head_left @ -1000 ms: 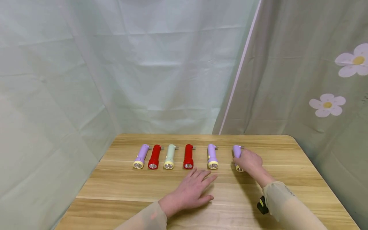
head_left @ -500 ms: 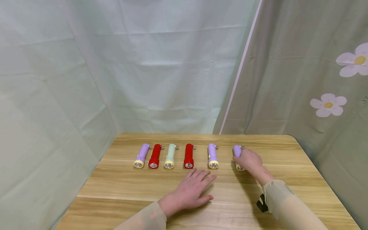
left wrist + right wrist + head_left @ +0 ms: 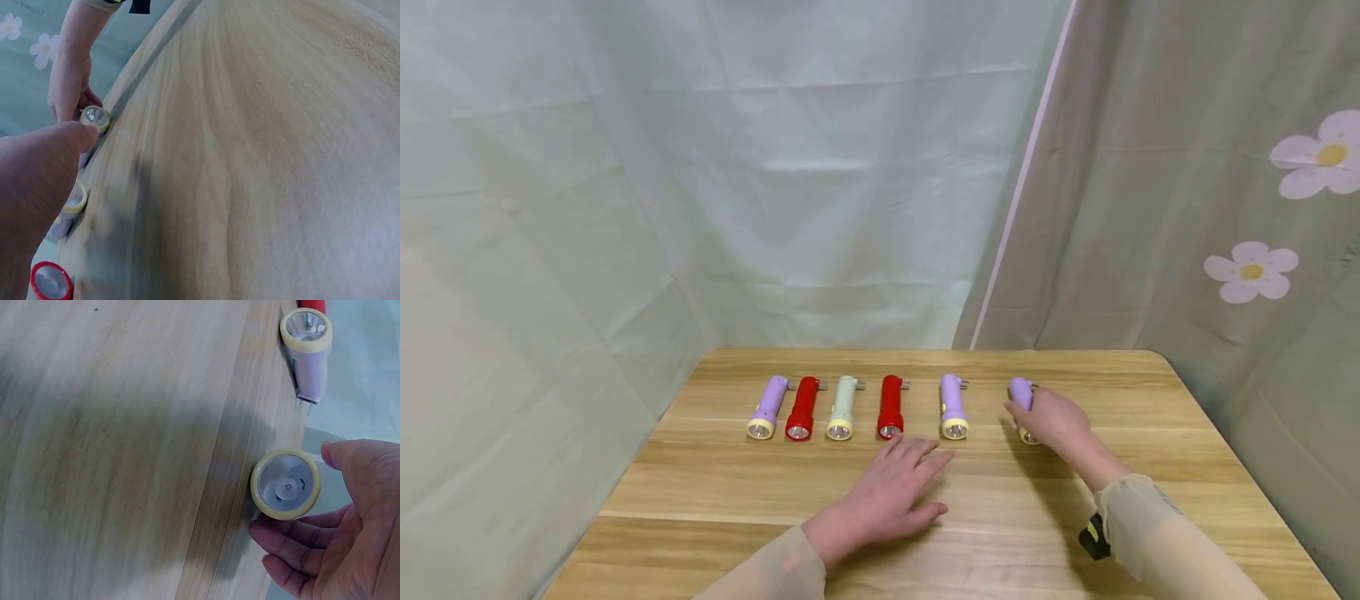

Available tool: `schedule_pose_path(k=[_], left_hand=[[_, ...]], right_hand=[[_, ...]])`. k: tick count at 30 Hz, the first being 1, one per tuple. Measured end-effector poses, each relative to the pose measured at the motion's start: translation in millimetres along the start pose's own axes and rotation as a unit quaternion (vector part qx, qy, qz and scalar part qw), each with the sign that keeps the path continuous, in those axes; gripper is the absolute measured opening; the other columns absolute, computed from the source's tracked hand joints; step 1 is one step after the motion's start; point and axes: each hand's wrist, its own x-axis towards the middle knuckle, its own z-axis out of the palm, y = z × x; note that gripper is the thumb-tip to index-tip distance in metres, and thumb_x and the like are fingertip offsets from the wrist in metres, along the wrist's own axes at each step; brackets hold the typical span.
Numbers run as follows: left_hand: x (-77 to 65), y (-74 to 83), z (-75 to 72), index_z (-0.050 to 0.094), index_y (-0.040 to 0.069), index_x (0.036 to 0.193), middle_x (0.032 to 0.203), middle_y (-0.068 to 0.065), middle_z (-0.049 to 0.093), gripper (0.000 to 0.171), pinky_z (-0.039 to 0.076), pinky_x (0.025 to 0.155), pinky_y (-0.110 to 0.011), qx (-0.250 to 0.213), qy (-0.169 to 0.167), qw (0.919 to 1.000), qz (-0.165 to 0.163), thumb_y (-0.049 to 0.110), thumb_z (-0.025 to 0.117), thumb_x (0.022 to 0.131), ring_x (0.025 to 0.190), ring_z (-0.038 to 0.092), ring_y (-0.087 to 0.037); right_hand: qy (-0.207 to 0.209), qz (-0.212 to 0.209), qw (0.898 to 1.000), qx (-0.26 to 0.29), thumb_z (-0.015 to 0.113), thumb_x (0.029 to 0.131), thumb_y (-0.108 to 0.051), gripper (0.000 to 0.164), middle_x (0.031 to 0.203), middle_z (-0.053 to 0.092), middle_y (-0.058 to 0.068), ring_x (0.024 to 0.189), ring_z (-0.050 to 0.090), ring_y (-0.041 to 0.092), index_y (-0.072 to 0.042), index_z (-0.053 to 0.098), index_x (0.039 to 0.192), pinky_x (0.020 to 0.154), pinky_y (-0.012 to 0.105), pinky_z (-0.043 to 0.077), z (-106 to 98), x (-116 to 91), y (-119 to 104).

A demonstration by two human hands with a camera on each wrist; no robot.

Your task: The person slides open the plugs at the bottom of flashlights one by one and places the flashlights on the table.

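Observation:
At the right end of a row of flashlights, a purple flashlight (image 3: 1021,390) with a cream-rimmed head lies on the wooden table. My right hand (image 3: 1054,419) is around its right side. In the right wrist view the thumb stands apart from the flashlight (image 3: 285,484), while loosely bent fingers lie beside and partly behind its head; contact there is hard to tell. My left hand (image 3: 891,492) is spread palm down over the table, holding nothing, its fingertips just in front of a red flashlight (image 3: 891,404). Left of the right hand lies another purple flashlight (image 3: 953,404).
Farther left in the row lie a mint flashlight (image 3: 843,404), a red flashlight (image 3: 803,407) and a purple flashlight (image 3: 769,404). Metal prongs stick out rightward from their back ends. A pale curtain (image 3: 850,192) hangs behind the wooden table (image 3: 737,500).
My right thumb has come away from the rightmost purple flashlight, and that hand has shifted slightly right. The left hand has drifted a little to the left. The other flashlights stay put.

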Motion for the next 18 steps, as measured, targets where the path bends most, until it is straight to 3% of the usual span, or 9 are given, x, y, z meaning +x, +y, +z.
schedule_pose_path(k=[5,8,11,14,18], left_hand=[[-5.0,-8.4,-5.7,0.04,0.022,0.157,0.153,-0.007,0.046,0.074,0.026,0.118,-0.054,0.005,0.021,0.9997,-0.014,0.055,0.063,0.096,0.14,0.042,-0.026],[-9.5,-14.6,-10.5,0.036,0.023,0.159,0.155,-0.008,0.045,0.076,0.025,0.118,-0.055,-0.001,0.023,0.9992,-0.033,0.055,0.064,0.096,0.141,0.041,-0.027],[-14.6,-22.2,-14.5,0.034,0.023,0.16,0.155,-0.008,0.044,0.078,0.025,0.118,-0.058,-0.002,0.028,0.9981,-0.055,0.053,0.065,0.095,0.142,0.039,-0.028],[-20.9,-30.6,-18.3,0.031,0.025,0.162,0.156,-0.008,0.043,0.08,0.023,0.117,-0.06,0.008,0.033,0.9959,-0.084,0.055,0.064,0.095,0.143,0.038,-0.03],[-32.1,-43.3,-23.8,0.03,0.026,0.162,0.16,-0.01,0.039,0.083,0.02,0.117,-0.063,0.023,0.04,0.9911,-0.125,0.059,0.063,0.094,0.144,0.037,-0.034]], right_hand=[[0.029,-0.02,0.999,-0.038,0.057,0.099,-0.054,0.047,0.072,0.057,0.005,0.061,0.053,0.022,-0.008,0.059,0.091,0.052,0.038,0.041,-5.0,-7.3,1.3],[0.062,-0.044,0.995,-0.072,0.059,0.098,-0.055,0.053,0.08,0.063,0.009,0.067,0.058,0.027,-0.002,0.063,0.104,0.059,0.045,0.044,-7.0,-13.1,5.4],[0.098,-0.072,0.988,-0.097,0.059,0.098,-0.057,0.068,0.106,0.069,0.021,0.087,0.065,0.04,0.003,0.06,0.129,0.074,0.057,0.046,-7.7,-21.0,11.2],[0.127,-0.1,0.981,-0.11,0.06,0.097,-0.058,0.076,0.132,0.061,0.028,0.114,0.059,0.05,0.002,0.051,0.143,0.091,0.067,0.039,-7.7,-30.8,17.7],[0.159,-0.146,0.968,-0.127,0.065,0.095,-0.057,0.08,0.139,0.057,0.027,0.127,0.05,0.051,-0.001,0.048,0.148,0.103,0.07,0.029,-7.3,-47.3,27.4]])
